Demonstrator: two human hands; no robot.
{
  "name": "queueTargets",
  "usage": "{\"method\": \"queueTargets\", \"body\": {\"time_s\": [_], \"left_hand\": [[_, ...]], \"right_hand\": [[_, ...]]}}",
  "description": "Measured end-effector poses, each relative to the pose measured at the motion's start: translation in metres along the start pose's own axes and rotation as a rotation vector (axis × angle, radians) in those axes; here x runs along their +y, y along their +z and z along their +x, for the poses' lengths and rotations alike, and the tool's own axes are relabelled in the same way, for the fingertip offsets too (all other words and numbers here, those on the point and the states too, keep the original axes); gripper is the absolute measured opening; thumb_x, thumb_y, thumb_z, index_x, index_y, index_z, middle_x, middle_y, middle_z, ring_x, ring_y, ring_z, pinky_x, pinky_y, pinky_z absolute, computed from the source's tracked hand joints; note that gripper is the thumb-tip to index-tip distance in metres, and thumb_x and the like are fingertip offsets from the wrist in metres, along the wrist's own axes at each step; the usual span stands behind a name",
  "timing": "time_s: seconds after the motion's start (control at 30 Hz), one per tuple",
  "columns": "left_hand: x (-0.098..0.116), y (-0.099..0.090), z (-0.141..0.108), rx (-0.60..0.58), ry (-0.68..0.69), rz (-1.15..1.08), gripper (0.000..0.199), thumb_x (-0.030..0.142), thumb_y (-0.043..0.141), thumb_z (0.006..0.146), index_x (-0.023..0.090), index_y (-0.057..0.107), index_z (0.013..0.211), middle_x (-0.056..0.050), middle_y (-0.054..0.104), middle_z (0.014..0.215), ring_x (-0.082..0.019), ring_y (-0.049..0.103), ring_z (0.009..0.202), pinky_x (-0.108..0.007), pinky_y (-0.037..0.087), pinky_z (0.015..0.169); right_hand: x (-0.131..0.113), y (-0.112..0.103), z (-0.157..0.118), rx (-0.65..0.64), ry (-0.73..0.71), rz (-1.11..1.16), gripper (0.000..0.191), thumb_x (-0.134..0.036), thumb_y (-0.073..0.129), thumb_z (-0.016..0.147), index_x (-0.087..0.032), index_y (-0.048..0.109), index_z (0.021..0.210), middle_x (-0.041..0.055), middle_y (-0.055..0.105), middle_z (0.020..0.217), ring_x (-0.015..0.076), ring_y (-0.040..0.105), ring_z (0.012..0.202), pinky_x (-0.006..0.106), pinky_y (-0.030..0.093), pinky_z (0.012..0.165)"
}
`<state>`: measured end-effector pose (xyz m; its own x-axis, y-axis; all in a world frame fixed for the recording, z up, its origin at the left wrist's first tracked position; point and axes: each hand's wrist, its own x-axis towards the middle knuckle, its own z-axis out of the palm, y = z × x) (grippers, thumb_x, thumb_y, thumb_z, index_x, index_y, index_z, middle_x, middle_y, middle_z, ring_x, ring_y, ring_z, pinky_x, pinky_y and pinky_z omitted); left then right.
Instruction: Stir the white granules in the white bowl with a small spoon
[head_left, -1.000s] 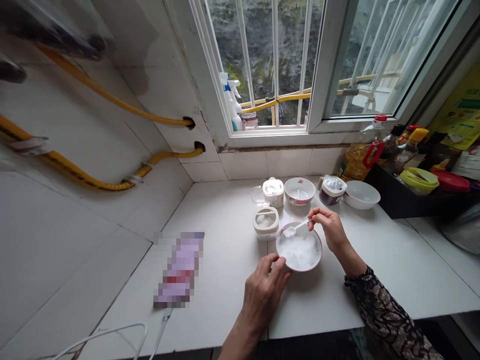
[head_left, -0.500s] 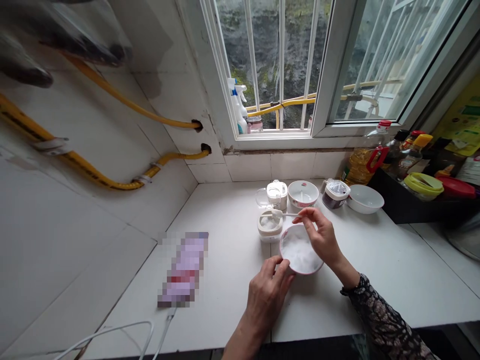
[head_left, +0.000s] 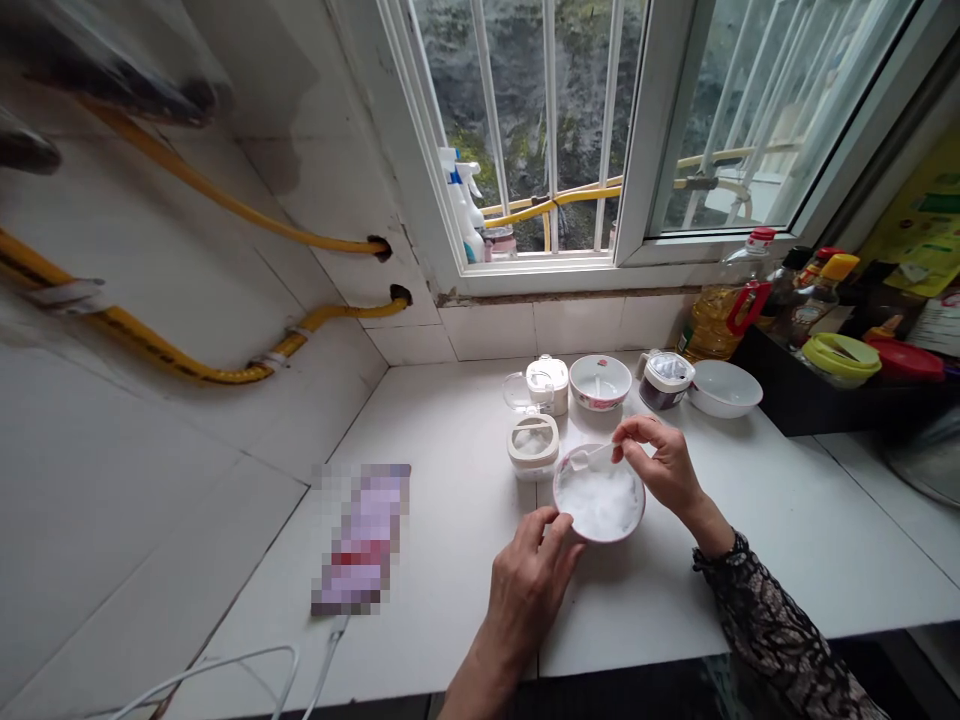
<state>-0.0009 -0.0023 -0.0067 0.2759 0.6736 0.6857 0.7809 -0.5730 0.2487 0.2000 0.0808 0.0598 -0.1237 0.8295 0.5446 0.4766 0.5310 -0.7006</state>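
Note:
A bowl (head_left: pixel 600 505) with a pink rim stands on the white counter, holding white grains. My left hand (head_left: pixel 531 570) grips its lower left rim between thumb and fingers. Pinched in my right hand (head_left: pixel 660 462) is the handle of a small white spoon (head_left: pixel 583 460), whose head is over the far left part of the bowl. Just left of the bowl is a jar (head_left: pixel 533 450) with its clear lid raised and white contents inside. My right forearm is in a dark lace sleeve.
Behind stand a white jar (head_left: pixel 548 385), a flowered bowl (head_left: pixel 601 384), a dark-filled jar (head_left: pixel 664 380) and a white bowl (head_left: pixel 724 390). An oil bottle (head_left: pixel 724 310) and a black rack are at right. A blurred purple object (head_left: pixel 364 540) with a cable lies left.
My right hand has moved slightly right, bringing the spoon from over the open jar to over the bowl. My left hand stays at the bowl's rim. The view has shifted a little.

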Motion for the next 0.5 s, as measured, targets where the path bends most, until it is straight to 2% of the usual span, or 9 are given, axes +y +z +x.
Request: {"method": "queueTargets", "body": {"time_s": [0.17, 0.33, 0.43, 0.5], "left_hand": [[-0.001, -0.001, -0.001, -0.018, 0.013, -0.007, 0.019, 0.027, 0.045, 0.099, 0.018, 0.055, 0.112, -0.009, 0.064, 0.098, -0.017, 0.067, 0.083, -0.022, 0.054, 0.063], [-0.001, 0.001, -0.001, -0.010, 0.011, 0.001, 0.018, 0.027, 0.042, 0.100, 0.018, 0.054, 0.111, -0.008, 0.064, 0.097, -0.017, 0.067, 0.084, -0.022, 0.054, 0.064], [-0.001, 0.001, -0.001, 0.002, 0.016, 0.010, 0.018, 0.026, 0.042, 0.100, 0.018, 0.054, 0.111, -0.008, 0.064, 0.097, -0.017, 0.067, 0.083, -0.022, 0.054, 0.063], [-0.001, 0.001, -0.001, 0.000, 0.018, 0.011, 0.017, 0.025, 0.044, 0.100, 0.018, 0.055, 0.111, -0.008, 0.064, 0.097, -0.017, 0.067, 0.082, -0.021, 0.053, 0.063]], "right_hand": [[-0.001, -0.001, 0.001, -0.074, -0.032, -0.038, 0.017, -0.013, 0.048, 0.071, -0.022, 0.058, 0.062, 0.0000, 0.061, 0.055, 0.0195, 0.056, 0.069, 0.033, 0.046, 0.071], [-0.005, 0.007, -0.002, -0.182, -0.042, -0.002, 0.018, -0.011, 0.047, 0.068, -0.022, 0.056, 0.058, -0.0001, 0.059, 0.056, 0.0171, 0.054, 0.065, 0.029, 0.044, 0.064], [-0.008, 0.009, -0.003, -0.197, 0.020, 0.037, 0.018, -0.012, 0.047, 0.068, -0.021, 0.055, 0.056, -0.0012, 0.058, 0.052, 0.0160, 0.053, 0.061, 0.028, 0.044, 0.063], [-0.008, 0.009, -0.002, -0.186, 0.115, 0.102, 0.016, -0.014, 0.047, 0.068, -0.021, 0.056, 0.057, -0.0027, 0.055, 0.048, 0.0143, 0.051, 0.054, 0.027, 0.042, 0.059]]}}
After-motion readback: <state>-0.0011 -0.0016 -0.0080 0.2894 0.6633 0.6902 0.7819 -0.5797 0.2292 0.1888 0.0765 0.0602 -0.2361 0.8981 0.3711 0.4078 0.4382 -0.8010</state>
